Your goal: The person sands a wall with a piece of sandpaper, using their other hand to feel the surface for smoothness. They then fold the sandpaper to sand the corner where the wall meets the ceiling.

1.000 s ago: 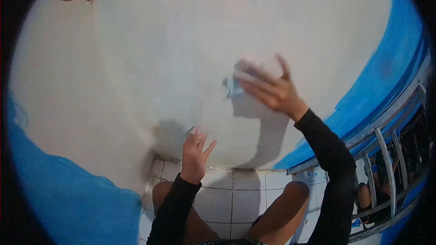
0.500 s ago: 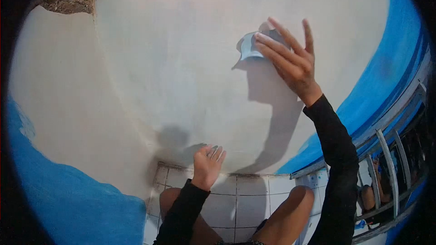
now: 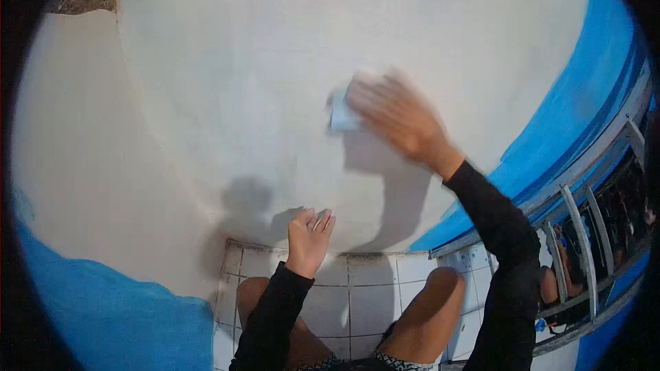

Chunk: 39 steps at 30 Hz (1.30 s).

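My right hand point(image 3: 399, 120), blurred by motion, lies flat over a small pale blue sheet point(image 3: 344, 111), pressing it against the off-white wall point(image 3: 261, 82). The sheet looks like sandpaper; its left part shows past my fingertips and the rest is hidden under the hand. Lower down, my left hand point(image 3: 309, 242) is open with nothing in it, fingers raised close to the foot of the wall. Both arms wear black sleeves.
Blue paint point(image 3: 117, 309) covers the lower left wall, and another blue band point(image 3: 550, 124) runs down the right. A metal-barred frame point(image 3: 581, 247) stands at the right. White floor tiles point(image 3: 326, 312) lie below, between my bent knees.
My right hand has moved down and left across the wall with the sheet, whose curled edge now lies flatter. My left hand stays near the wall's foot; the view has shifted slightly.
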Motion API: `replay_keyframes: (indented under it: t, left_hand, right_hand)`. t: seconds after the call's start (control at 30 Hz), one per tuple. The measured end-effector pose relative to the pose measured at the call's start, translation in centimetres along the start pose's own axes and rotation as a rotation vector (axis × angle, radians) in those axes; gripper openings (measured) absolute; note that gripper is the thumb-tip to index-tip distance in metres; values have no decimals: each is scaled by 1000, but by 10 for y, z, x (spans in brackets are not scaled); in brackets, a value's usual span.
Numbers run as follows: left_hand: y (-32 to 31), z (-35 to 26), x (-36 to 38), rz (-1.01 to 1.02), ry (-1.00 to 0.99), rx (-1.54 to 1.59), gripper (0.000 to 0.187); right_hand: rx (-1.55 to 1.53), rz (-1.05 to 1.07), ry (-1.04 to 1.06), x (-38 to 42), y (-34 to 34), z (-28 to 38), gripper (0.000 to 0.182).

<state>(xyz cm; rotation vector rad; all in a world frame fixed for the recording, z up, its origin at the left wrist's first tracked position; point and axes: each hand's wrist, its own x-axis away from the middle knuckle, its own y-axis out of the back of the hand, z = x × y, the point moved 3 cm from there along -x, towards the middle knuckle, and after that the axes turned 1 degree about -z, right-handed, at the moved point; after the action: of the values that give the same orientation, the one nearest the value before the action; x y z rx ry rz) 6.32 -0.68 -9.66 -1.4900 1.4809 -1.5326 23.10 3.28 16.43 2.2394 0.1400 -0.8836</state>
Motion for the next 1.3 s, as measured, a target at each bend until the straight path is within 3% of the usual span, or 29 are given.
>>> replay_keyframes:
  t: [0.07, 0.17, 0.2, 0.27, 0.37, 0.43, 0.57, 0.7, 0.77, 0.83, 0.9, 0.93, 1.0, 1.03, 1.1, 1.17, 1.23, 1.3]
  left_hand:
    - [1, -1, -1, 93, -22, -15, 62]
    - [-15, -6, 11, 44, 6, -41, 55]
    - [-13, -9, 10, 38, 1, -44, 55]
    - [-10, -12, 11, 104, 12, -103, 61]
    - [-15, -19, 20, 55, -46, -199, 71]
    - [-17, -22, 22, 62, -44, -203, 73]
    - [-31, -23, 35, 52, -67, -227, 70]
    - [-20, -24, 33, 82, -37, -220, 70]
    - [-8, -31, 29, 126, -83, -231, 74]
    - [-14, -36, 34, 108, -84, -224, 75]
    - [-17, -35, 36, 96, -82, -196, 76]
    - [-17, -35, 35, 107, -84, -193, 77]
    - [-21, -34, 35, 122, -92, -182, 78]
    - [-23, -35, 38, 112, -91, -199, 75]
    - [-20, -41, 42, 83, -86, -221, 72]
    - [-18, -44, 42, 98, -114, -244, 66]
    - [-14, -46, 38, 78, -108, -230, 63]
    - [-11, -45, 34, 68, -108, -223, 60]
  right_hand:
    - [-164, 199, 24, 41, -35, 26, 45]
    - [-130, 184, 123, 31, -17, 8, 45]
    - [-211, 114, -15, 18, -5, -5, 42]
    - [143, -39, 85, -3, 21, -26, 43]
    - [158, -64, -31, 1, 14, -15, 42]
    - [-216, 31, -90, 33, -17, 9, 41]
    - [-16, 185, 199, 64, -40, 37, 42]
    - [4, 6, 11, 7, 6, -9, 34]
    - [200, -146, 101, -8, 18, -22, 27]
    - [106, -96, 68, 8, 3, -12, 30]
    - [-236, 39, -59, 40, -23, 17, 34]
    - [-240, 41, -56, 61, -36, 28, 34]
    - [-273, 254, -38, 88, -64, 40, 38]
    - [-275, 251, -34, 71, -52, 35, 38]
    - [-123, 44, -48, 32, -16, 11, 35]
    - [185, -69, 50, 12, 0, 2, 32]
    - [165, -70, 59, 18, -10, 13, 30]
    - [-12, 66, 33, 45, -36, 38, 35]
